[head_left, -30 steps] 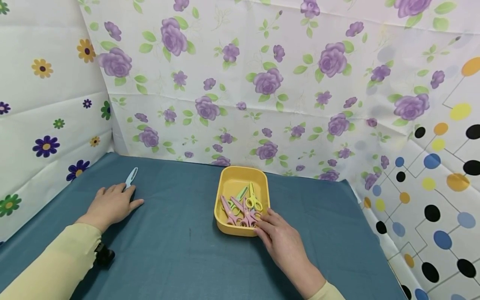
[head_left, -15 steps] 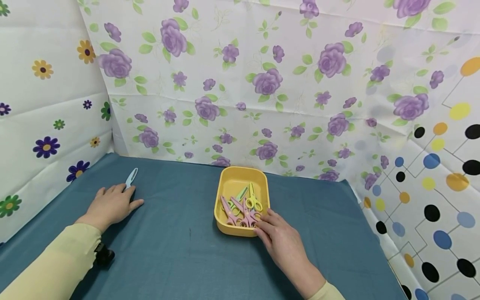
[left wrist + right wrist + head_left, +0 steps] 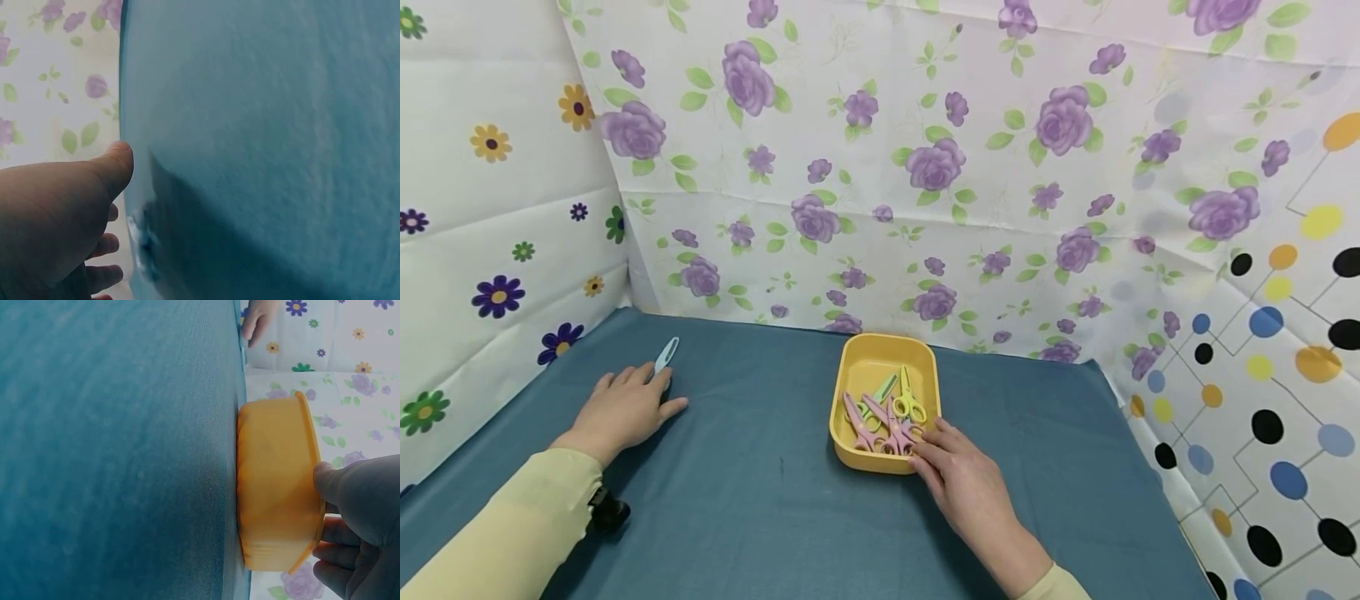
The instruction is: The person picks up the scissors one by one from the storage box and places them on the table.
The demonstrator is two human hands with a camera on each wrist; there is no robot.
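A light blue, slotted pointed thing (image 3: 667,354), apparently one end of a pair of scissors, lies on the blue cloth at the left. My left hand (image 3: 621,410) rests over its near end, fingers loosely extended and thumb spread; whatever lies under the fingers is hidden. In the left wrist view the light blue thing (image 3: 142,244) is blurred. At the middle stands a yellow tray (image 3: 886,461) holding several small scissors: pink scissors (image 3: 895,433), green scissors (image 3: 880,392) and yellow scissors (image 3: 907,400). My right hand (image 3: 966,479) grips the tray's near right corner, thumb at the rim (image 3: 309,425).
The blue cloth (image 3: 737,500) covers the table. Patterned sheets hang around it: purple roses (image 3: 936,162) behind, daisies (image 3: 493,296) at left, coloured dots (image 3: 1262,425) at right. A black wrist camera (image 3: 608,511) sits under my left sleeve.
The head view has shifted very slightly. Both hands, the tray and the scissors stay practically where they were.
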